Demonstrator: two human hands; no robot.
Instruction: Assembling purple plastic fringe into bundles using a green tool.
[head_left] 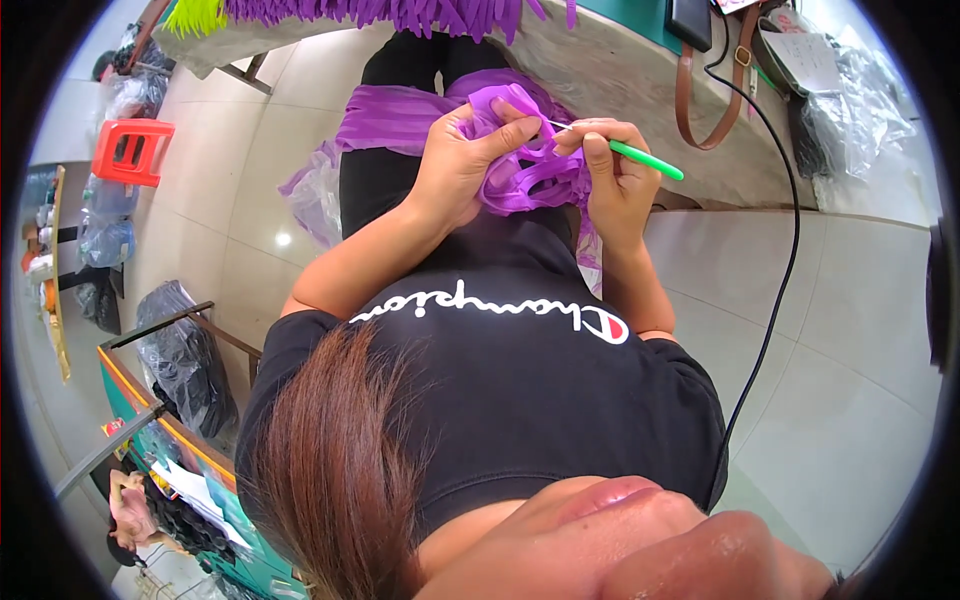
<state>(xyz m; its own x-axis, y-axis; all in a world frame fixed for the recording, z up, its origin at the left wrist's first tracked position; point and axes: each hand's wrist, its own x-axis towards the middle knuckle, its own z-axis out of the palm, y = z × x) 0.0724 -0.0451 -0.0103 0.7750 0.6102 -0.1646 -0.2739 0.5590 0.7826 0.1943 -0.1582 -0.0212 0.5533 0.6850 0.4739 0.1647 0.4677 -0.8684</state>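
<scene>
Over my lap lies a purple fabric piece [395, 120] with cut-out openings and loose strips. My left hand [462, 165] pinches its upper part between thumb and fingers. In my right hand [618, 180] is a slim green-handled tool [648, 160] with a thin metal shaft, held like a pen. The shaft points left and meets the fabric beside my left thumb and fingertips. Its very tip is too small to make out. Below my hands, the fabric hangs in a bunched loop.
Purple and lime fringed strips [370, 12] hang over the table edge ahead. A brown strap [690, 105] and a black cable [793, 200] hang at the right. A red stool [133, 152] stands left. Behind, another person [135, 510] is near a green table [262, 555].
</scene>
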